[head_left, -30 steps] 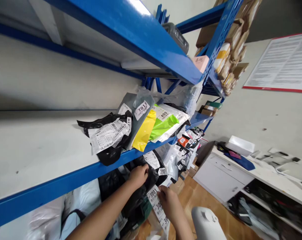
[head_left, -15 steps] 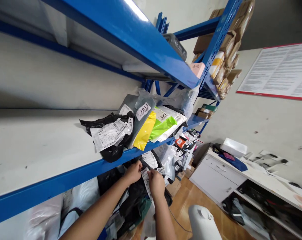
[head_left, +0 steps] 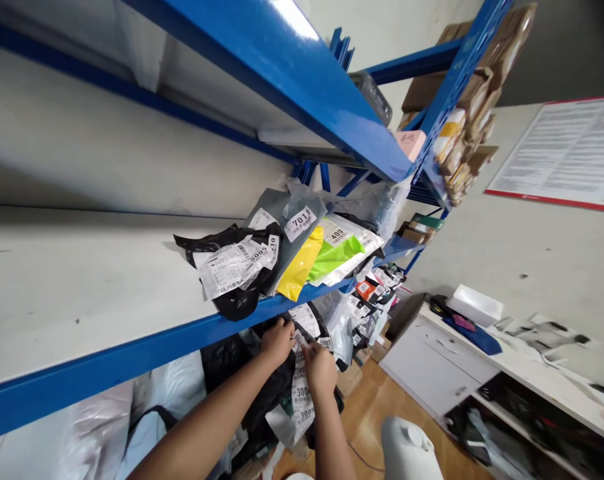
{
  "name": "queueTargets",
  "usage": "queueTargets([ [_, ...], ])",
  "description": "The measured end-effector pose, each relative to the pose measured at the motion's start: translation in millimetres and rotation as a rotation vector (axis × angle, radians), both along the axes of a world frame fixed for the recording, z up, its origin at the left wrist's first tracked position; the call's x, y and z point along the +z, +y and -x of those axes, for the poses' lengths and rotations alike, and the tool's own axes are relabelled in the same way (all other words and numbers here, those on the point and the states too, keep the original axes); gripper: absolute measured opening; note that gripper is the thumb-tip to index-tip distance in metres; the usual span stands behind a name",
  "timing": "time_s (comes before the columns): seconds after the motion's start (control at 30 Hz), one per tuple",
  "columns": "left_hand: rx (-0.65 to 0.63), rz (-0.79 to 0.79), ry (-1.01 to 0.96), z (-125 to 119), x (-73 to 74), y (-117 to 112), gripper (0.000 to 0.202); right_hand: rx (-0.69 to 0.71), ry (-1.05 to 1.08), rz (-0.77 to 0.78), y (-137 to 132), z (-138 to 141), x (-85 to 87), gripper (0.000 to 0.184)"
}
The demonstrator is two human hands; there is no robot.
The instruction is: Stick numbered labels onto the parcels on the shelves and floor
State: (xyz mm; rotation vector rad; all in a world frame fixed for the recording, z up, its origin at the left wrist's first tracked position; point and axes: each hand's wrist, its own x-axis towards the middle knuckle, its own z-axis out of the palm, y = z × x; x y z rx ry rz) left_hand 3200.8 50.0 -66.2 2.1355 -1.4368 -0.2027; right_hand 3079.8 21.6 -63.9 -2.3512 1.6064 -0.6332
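A long strip of printed number labels hangs below the shelf edge, with 3004 and 3005 readable on it. My right hand is closed, pinching the strip near its upper part. Close beside it, my left hand has its fingertips closed at the strip's top end; the fingers partly hide the grip. Just behind both hands lies a black parcel bag with a white shipping label and a 5007 sticker.
Parcels labelled 5005, 7011 and 400 lie on the blue-edged shelf above my hands. More bags are piled beneath. A white plastic container stands at lower right, before a white cabinet.
The label strip now hangs lower and more of it shows, turned to face me. My hands stay close together at its top. The view has shifted slightly.
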Motion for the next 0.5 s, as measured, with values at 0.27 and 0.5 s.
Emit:
queueTargets([
  [0.27, 0.031, 0.126, 0.140, 21.6, 2.5, 21.4, 0.016, 0.026, -0.181, 0.043, 19.9, 36.3, -2.3, 0.047],
  [0.5, 0.064, 0.548, 1.613, 95.9, -59.0, 84.5, 0.061, 0.321, -0.553, -0.302, 46.5, 60.9, -7.2, 0.054],
])
